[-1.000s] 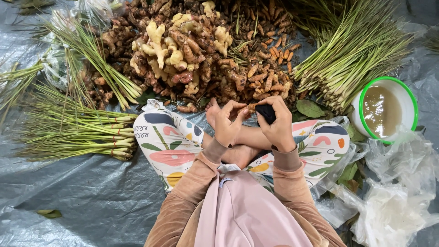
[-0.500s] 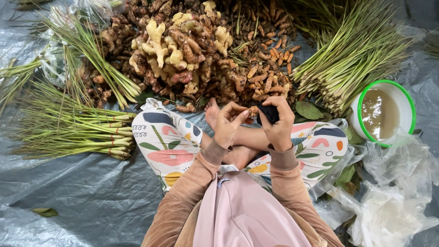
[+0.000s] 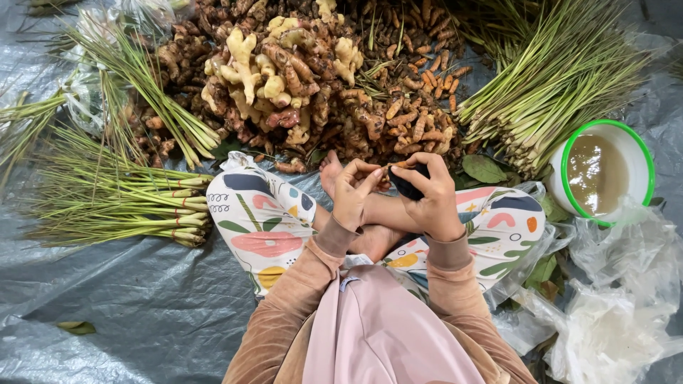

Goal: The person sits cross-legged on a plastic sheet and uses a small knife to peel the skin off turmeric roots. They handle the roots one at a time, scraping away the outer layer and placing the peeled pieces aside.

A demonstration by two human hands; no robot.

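I sit cross-legged on the grey plastic sheet, and my right hand has its fingers wrapped around a small dark tool; I judge it a knife handle, though no blade shows from here. My left hand pinches a little orange root piece at the fingertips, just above my knees and right in front of the big heap of roots. Both sets of fingers are closed on something, the two hands almost touching over my bare foot.

What worries me is how close everything sits. The root piece is tiny and mostly hidden behind my fingers, so if the tool slips off its skin, it would go straight towards my left thumb or the foot beneath. The piece could also pop out of the pinch and drop between my patterned trousers, or roll back into the heap where I would lose it among the others.

To my right, the white bowl with a green rim holds cloudy brown water and stands just beside my knee, ringed by loose clear plastic bags. A careless swing of my elbow could tip it onto the sheet. The bundles of green stalks on my left lie near my other knee, easy to crush if I shift.
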